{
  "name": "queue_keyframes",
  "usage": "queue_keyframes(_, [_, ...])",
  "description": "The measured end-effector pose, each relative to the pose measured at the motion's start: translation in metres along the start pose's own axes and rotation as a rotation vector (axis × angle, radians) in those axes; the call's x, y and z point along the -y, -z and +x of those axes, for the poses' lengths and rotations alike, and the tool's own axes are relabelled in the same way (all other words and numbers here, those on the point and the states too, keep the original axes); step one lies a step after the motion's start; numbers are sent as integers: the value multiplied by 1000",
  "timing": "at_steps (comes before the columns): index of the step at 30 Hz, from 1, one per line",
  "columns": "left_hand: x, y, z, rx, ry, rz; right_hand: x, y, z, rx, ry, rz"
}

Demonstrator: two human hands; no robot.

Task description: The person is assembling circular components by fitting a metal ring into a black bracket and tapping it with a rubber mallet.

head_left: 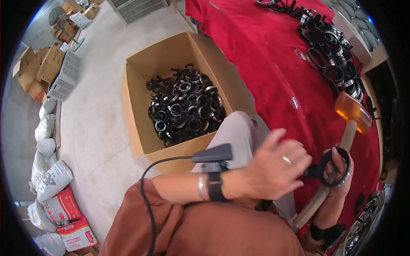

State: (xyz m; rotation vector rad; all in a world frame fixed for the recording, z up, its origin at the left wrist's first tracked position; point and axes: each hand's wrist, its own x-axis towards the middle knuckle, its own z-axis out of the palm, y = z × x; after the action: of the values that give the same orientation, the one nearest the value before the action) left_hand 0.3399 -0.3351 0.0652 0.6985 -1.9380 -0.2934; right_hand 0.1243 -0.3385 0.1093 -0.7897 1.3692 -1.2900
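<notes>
My right hand [341, 179] is closed round the wooden handle of a mallet with a translucent amber head [353, 112]. A black ring-shaped part with a short stem [323, 167] is also in that hand, its fingers passing through the ring. My left hand [277, 164], slightly blurred, is open with fingers apart, close to the ring part's stem. No object shows in it. A wristband with a black device and cable [213, 158] sits on my left wrist.
A cardboard box [134, 111] with many black ring parts [183, 106] stands ahead on the floor. More ring parts [333, 55] are heaped on the red-covered table [265, 55]. White and red sacks [60, 209], grey crates [65, 77] and a fan [60, 19] stand to the left.
</notes>
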Motion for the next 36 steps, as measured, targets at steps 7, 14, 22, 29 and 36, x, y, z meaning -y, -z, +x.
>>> queue_keyframes(7, [233, 13, -160, -375, 1435, -128, -19, 18, 20, -93, 187, -469])
queue_keyframes(14, [343, -52, -272, -1137, 2111, -1247, -19, 20, 31, -32, 102, -637])
queue_keyframes(22, [371, -92, -247, -1608, 1703, -1552, -8, -3, 27, 35, 43, -870])
queue_keyframes(29, [378, -83, -252, -1542, 1657, -1551, -2, 1, 18, -121, 95, -1083])
queue_keyframes(36, [430, 3, -261, -1685, 1711, -1153, -5, 15, 23, -128, 153, -1060])
